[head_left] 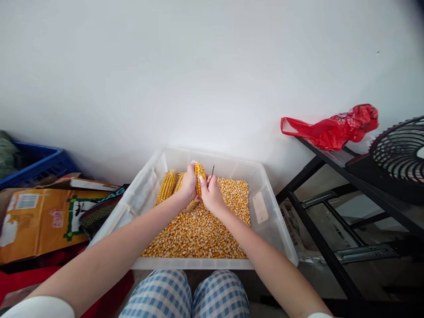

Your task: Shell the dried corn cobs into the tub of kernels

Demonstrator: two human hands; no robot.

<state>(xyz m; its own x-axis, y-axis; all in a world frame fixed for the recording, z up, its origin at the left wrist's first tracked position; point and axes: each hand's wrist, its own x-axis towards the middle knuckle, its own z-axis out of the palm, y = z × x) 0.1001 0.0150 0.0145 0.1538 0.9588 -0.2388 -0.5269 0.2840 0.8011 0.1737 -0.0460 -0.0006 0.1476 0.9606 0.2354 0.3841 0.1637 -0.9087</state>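
Note:
My left hand (188, 183) is closed round an ear of yellow corn (198, 173), held upright over a clear plastic bin (192, 264). Against the ear's right side rests the thumb of my right hand (212, 194). That hand's fingers are wrapped round a thin dark rod (213, 169), whose tip points up; its lower part is hidden in the hand. Loose corn kernels (202, 234) cover the bin's floor below both hands. More unshelled ears (166, 187) lie on the left side of the bin, partly behind my left wrist.
A white wall (212, 79) stands right behind the bin. To the left are a flattened orange carton (43, 225) and a blue crate (36, 161). At right, a black metal frame (327, 234) bears a red plastic bag (334, 128) and a black fan (402, 152).

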